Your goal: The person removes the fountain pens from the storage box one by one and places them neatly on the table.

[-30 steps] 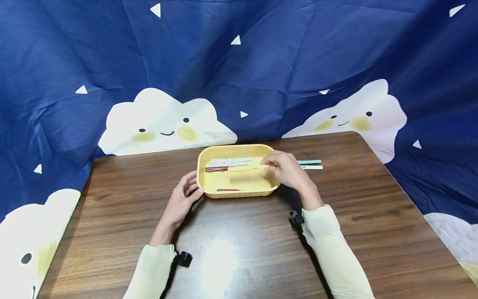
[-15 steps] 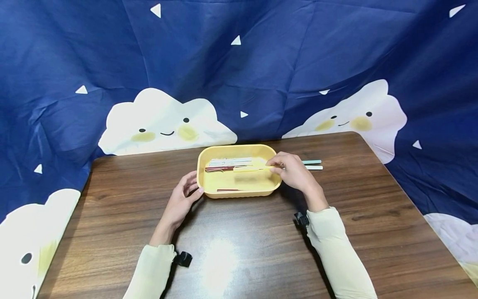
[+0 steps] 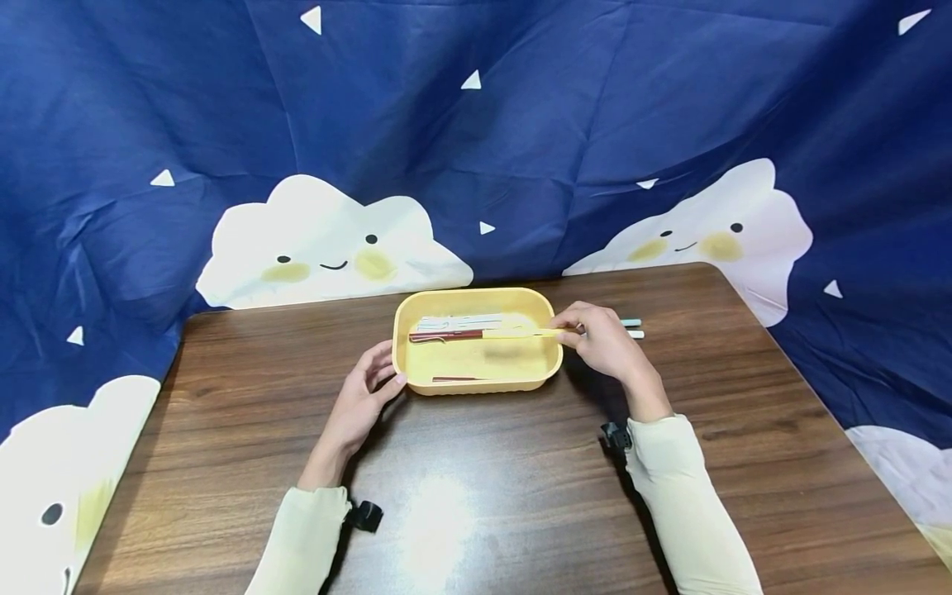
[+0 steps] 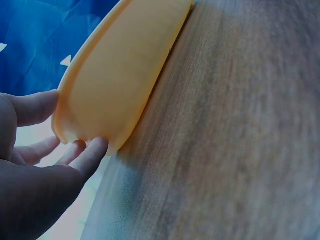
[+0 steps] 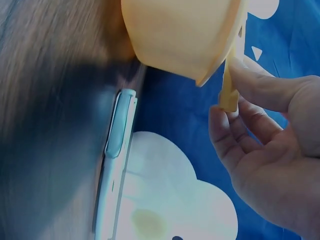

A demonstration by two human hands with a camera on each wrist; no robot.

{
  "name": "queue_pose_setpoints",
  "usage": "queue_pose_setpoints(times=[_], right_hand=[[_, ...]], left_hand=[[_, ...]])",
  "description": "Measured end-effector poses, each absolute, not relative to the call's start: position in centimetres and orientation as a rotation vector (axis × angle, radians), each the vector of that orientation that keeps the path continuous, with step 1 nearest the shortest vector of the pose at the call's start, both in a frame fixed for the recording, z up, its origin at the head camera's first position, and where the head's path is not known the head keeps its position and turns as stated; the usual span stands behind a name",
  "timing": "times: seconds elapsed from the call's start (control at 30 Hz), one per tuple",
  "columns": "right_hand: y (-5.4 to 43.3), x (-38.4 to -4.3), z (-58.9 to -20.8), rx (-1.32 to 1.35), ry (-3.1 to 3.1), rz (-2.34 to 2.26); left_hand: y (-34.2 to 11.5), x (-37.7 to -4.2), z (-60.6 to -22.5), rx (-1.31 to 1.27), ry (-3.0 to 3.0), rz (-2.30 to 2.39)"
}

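A yellow plastic basket (image 3: 476, 386) stands on the wooden table. My left hand (image 3: 362, 395) holds its left end; in the left wrist view the fingertips (image 4: 99, 145) touch the wall and rim. Over the basket's right rim, my right hand (image 3: 601, 340) pinches one end of a yellow pen (image 3: 513, 333) between thumb and fingers. This pen reaches level across the basket, its far end overlapping a dark red pen (image 3: 446, 336) inside. Several pale pens (image 3: 461, 322) lie along the back of the basket. A thin dark red piece (image 3: 452, 379) shows by the front wall.
Right of the basket, a teal pen (image 5: 116, 130) and a white pen (image 3: 635, 335) lie on the table (image 3: 506, 496), partly behind my right hand in the head view. A blue curtain (image 3: 521, 124) with clouds hangs along the table's back edge.
My right hand has moved to the right with the yellow pen, uncovering more of the dark red pen and covering more of the two pens on the table. The left hand stays put.
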State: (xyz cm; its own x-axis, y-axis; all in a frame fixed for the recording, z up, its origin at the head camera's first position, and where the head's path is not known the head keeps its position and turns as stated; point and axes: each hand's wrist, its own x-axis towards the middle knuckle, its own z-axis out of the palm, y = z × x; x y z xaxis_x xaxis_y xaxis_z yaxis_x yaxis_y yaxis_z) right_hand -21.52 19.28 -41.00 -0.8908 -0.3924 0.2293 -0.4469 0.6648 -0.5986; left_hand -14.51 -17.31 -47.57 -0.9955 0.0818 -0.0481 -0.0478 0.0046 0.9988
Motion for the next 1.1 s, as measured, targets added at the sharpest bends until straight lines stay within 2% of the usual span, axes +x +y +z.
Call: queue_pose_setpoints(times=[1.1], right_hand=[[22.9, -21.1, -41.1, 0.642, -2.748, 0.986]], left_hand=[[-17.3, -14.5, -47.5, 0.016, 2.161, 2.150]])
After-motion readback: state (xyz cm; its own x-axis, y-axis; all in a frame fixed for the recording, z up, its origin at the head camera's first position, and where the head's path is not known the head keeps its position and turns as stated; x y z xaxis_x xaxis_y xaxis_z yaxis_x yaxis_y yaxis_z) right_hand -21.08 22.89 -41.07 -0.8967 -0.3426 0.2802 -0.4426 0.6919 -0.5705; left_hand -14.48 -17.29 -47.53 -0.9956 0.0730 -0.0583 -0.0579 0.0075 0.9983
